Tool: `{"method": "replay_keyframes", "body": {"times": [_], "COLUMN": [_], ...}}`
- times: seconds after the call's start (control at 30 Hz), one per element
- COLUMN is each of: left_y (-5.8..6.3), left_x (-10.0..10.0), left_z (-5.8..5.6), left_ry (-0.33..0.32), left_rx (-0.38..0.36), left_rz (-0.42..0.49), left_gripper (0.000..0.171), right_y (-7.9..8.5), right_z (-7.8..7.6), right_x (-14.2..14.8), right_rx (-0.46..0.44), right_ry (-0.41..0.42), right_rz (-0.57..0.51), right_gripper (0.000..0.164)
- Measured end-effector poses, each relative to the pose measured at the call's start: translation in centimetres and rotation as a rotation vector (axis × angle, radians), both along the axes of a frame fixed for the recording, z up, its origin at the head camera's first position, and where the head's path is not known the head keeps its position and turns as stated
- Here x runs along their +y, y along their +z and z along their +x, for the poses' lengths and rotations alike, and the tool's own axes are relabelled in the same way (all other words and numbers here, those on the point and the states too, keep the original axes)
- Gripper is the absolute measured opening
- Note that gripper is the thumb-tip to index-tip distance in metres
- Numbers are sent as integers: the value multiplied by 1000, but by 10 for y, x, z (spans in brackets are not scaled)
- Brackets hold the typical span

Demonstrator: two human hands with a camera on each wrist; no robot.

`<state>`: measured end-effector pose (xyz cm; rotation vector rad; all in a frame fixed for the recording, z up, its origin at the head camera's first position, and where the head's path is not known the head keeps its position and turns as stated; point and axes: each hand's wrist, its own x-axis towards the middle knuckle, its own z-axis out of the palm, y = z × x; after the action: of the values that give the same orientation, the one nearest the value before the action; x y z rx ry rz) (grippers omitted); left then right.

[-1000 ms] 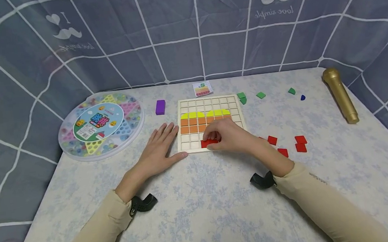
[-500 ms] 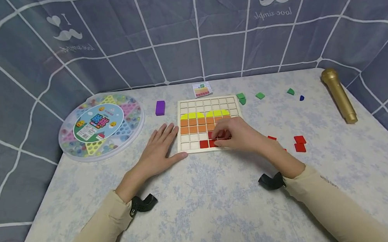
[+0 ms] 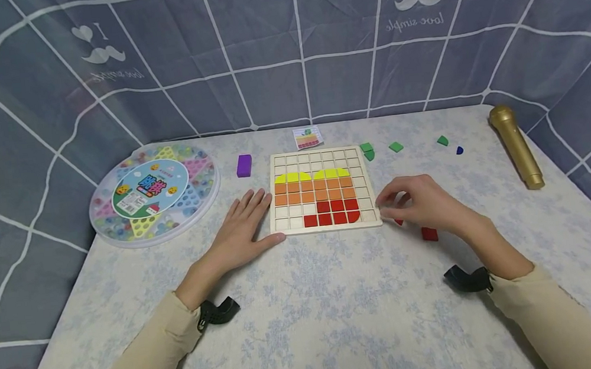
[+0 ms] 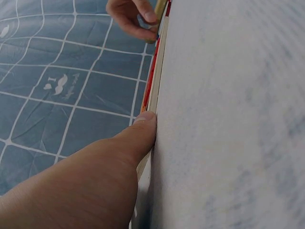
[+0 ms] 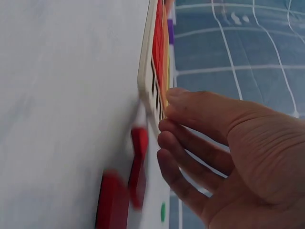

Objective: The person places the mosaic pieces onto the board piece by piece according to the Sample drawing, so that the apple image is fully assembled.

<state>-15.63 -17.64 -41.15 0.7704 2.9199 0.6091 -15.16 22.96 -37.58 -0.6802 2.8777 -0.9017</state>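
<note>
My left hand (image 3: 240,225) lies flat with straight fingers, fingertips and thumb against the left edge and lower left corner of a wooden grid board (image 3: 290,223). In the left wrist view its thumb (image 4: 143,121) touches the board's side. The board holds rows of yellow tiles (image 3: 293,177), orange tiles (image 3: 308,197) and red tiles (image 3: 325,219). Just off the board's right edge hovers my right hand (image 3: 425,199), fingers loosely bent. Nothing shows between its fingers in the right wrist view. Beneath it lie loose red tiles (image 3: 430,234), some hidden by the hand.
Green pieces (image 3: 396,146) and a small blue piece (image 3: 459,150) lie beyond the board. A pattern card (image 3: 307,137) sits behind it. A purple block (image 3: 244,165) and a round board-game box (image 3: 201,208) are at left, a gold microphone-shaped object (image 3: 516,145) at right.
My right hand has left the red tiles on the board and moved right, off its edge. A block of red tiles now shows in the lower rows. My left hand has stayed put.
</note>
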Motion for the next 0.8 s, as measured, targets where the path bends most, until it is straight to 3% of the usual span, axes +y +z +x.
{"method": "replay_keyframes", "body": {"times": [0.2, 0.4, 0.63, 0.8], "left_y": [0, 0, 0, 1], "left_x": [0, 0, 0, 0], "left_z": [0, 0, 1, 0], "left_ry": [0, 0, -1, 1], "left_rx": [2, -2, -4, -6], "left_rz": [3, 9, 10, 3], "left_gripper": [96, 97, 96, 96], "right_y": [2, 4, 4, 4], "right_z": [10, 15, 11, 6], "right_x": [26, 40, 41, 40], "right_rx": [-63, -73, -103, -73], "right_ry": [-66, -65, -65, -72], "right_rz": [43, 77, 87, 96], "right_gripper": [26, 37, 35, 34]}}
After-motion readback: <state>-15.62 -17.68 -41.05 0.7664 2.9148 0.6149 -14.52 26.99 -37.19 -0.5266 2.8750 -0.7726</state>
